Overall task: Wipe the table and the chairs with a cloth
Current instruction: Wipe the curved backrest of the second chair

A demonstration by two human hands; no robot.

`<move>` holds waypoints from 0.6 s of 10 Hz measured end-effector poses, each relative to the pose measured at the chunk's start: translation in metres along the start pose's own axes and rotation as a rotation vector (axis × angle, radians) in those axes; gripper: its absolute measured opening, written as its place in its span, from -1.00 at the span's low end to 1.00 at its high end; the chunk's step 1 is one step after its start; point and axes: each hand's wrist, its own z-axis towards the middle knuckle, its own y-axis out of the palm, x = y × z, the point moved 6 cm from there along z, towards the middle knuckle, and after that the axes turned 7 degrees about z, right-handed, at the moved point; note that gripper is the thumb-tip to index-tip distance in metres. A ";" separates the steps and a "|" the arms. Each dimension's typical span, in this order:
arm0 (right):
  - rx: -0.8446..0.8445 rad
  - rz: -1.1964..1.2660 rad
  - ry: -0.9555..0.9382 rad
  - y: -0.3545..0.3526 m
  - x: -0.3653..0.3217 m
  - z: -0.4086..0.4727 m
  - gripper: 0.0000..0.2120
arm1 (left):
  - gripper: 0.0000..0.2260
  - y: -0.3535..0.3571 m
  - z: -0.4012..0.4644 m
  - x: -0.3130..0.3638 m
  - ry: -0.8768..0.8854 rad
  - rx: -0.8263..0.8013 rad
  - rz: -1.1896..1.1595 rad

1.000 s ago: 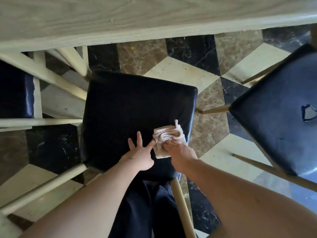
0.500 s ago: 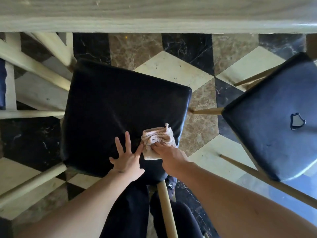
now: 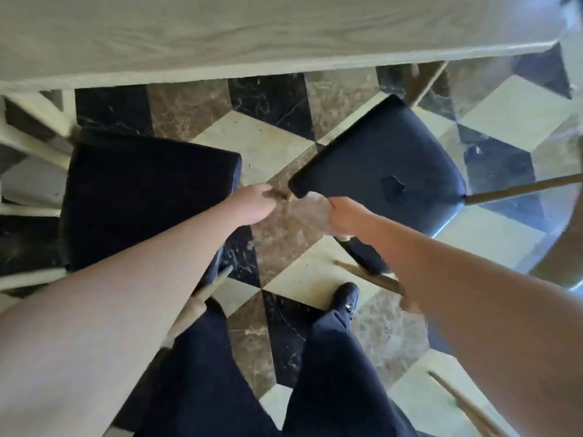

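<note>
A: While the person looks down, what do you see?

B: Two chairs with dark seats stand by a pale wooden table [image 3: 220,36]. The left chair [image 3: 142,197] sits partly under the table edge. The right chair [image 3: 388,159] is turned at an angle, with one corner pointing at the left chair.

A: Where is the cloth?

B: The cloth [image 3: 310,209] is in the right hand [image 3: 347,216]. The fingers curl around it. The cloth is pale and blurry, and it sits just at the near edge of the right chair's seat, close to that pointing corner.

A: And the other hand?

B: The left hand [image 3: 252,205] reaches into the gap between the two chairs. Its fingers are curled, and they seem to be on a brown wooden bit [image 3: 279,193] by the corner of the right chair. The picture is blurry there, so I cannot tell if the hand is gripping it.

A: Is anything odd about the right chair?

B: Yes, its seat has a small torn spot [image 3: 392,186] in the middle.

A: What is below?

B: The floor [image 3: 284,247] has black, brown and cream tiles. Dark trousers [image 3: 331,373] and one black shoe [image 3: 347,294] show at the bottom, between the two arms.
</note>
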 end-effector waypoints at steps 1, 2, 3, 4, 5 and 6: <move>0.138 0.098 0.077 -0.073 0.084 -0.058 -0.65 | -0.51 0.041 -0.037 0.110 0.087 -0.023 -0.163; 0.474 -0.040 -0.340 -0.110 0.145 -0.119 -0.44 | -0.55 0.109 -0.079 0.194 0.123 -0.112 -0.394; 0.313 0.110 -0.061 -0.087 0.208 -0.135 -0.55 | -0.50 0.164 -0.111 0.225 0.029 -0.180 -0.652; 0.015 -0.126 -0.121 -0.067 0.204 -0.169 -0.57 | -0.46 0.196 -0.132 0.224 -0.095 -0.125 -0.905; 0.018 -0.155 -0.268 -0.045 0.187 -0.185 -0.52 | -0.47 0.206 -0.142 0.211 -0.174 0.007 -1.184; 0.065 -0.222 -0.388 -0.047 0.170 -0.195 -0.50 | -0.46 0.201 -0.149 0.205 -0.206 0.122 -1.302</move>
